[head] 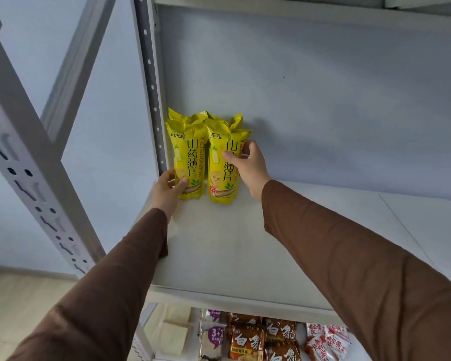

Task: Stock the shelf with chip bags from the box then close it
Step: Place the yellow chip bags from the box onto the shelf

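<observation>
Two yellow chip bags stand upright at the back left corner of the white shelf board (245, 243), with more yellow bags (208, 118) behind them. My left hand (167, 190) grips the lower left side of the left front bag (190, 162), thumb on its face. My right hand (248, 165) holds the right front bag (219, 173), thumb across its front and fingers round its right edge. The box is out of view.
A grey perforated upright (151, 82) stands just left of the bags; another slanted upright (34, 183) is nearer on the left. The shelf board stretches bare to the right. The shelf below holds orange snack packs (248, 340), red-white packs (326, 342) and a purple-white pack (211, 337).
</observation>
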Demonstrator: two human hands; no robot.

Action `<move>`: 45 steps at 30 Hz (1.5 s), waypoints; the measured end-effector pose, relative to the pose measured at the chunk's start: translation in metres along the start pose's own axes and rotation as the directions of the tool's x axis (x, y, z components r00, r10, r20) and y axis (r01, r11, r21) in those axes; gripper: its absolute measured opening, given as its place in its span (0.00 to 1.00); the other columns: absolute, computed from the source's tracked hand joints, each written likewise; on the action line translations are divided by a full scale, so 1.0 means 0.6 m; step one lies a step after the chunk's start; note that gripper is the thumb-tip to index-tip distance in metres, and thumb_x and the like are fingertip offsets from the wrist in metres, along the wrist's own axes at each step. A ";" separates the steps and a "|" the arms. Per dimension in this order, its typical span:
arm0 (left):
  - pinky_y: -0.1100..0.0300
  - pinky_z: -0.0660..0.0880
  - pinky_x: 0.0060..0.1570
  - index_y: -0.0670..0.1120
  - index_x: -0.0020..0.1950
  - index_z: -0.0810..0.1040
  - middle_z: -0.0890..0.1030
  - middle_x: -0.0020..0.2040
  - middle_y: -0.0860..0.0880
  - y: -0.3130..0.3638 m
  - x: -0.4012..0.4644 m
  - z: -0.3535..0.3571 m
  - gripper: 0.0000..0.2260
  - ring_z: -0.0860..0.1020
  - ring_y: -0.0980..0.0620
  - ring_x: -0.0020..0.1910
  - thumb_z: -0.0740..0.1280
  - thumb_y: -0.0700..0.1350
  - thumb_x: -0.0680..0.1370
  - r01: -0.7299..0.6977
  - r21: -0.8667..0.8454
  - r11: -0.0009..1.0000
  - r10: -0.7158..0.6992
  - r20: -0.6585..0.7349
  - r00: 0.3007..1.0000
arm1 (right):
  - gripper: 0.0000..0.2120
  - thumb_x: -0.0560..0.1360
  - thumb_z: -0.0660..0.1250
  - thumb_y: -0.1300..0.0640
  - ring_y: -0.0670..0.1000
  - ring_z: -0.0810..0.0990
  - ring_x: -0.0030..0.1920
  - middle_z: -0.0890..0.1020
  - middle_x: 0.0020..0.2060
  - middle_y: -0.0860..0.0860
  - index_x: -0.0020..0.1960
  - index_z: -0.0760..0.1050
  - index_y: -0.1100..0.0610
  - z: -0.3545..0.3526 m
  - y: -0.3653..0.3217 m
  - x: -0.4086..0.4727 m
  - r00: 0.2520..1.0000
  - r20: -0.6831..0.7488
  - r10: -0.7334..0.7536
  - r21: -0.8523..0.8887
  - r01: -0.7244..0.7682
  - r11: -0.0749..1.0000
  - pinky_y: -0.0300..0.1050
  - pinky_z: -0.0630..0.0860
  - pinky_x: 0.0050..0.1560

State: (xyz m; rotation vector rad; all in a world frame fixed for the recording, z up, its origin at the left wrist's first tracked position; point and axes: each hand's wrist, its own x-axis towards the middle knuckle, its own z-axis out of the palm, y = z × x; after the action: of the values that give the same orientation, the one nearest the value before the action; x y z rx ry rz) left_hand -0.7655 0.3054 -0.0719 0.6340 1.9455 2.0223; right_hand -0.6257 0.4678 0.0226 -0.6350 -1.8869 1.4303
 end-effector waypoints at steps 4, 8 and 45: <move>0.55 0.79 0.56 0.46 0.65 0.73 0.81 0.59 0.47 -0.008 0.007 -0.004 0.16 0.80 0.49 0.58 0.71 0.42 0.79 -0.029 -0.004 1.000 0.029 -0.061 0.998 | 0.22 0.72 0.79 0.50 0.47 0.81 0.54 0.82 0.55 0.48 0.59 0.73 0.55 0.010 0.005 0.008 1.000 0.004 0.000 -0.021 0.000 1.000 0.57 0.80 0.61; 0.58 0.79 0.55 0.46 0.66 0.74 0.81 0.60 0.47 -0.011 0.014 -0.008 0.16 0.79 0.50 0.59 0.71 0.42 0.79 -0.047 0.010 0.999 0.047 -0.060 0.997 | 0.23 0.72 0.79 0.49 0.50 0.81 0.58 0.82 0.56 0.47 0.61 0.73 0.53 0.018 0.012 0.011 1.000 0.006 0.002 -0.041 -0.002 0.999 0.56 0.78 0.63; 0.47 0.68 0.68 0.45 0.73 0.71 0.74 0.70 0.43 0.023 -0.058 -0.040 0.25 0.70 0.42 0.70 0.71 0.50 0.79 -0.201 0.718 0.666 0.214 0.074 0.974 | 0.34 0.75 0.76 0.50 0.55 0.72 0.70 0.74 0.70 0.55 0.74 0.66 0.58 -0.012 0.030 -0.045 0.997 0.069 0.020 -0.373 0.007 0.928 0.49 0.70 0.66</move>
State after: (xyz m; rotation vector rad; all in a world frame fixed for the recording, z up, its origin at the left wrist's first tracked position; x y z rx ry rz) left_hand -0.7452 0.2668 -0.0626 1.0444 2.7958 1.2656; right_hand -0.6029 0.4580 0.0007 -0.7762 -2.2405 1.1136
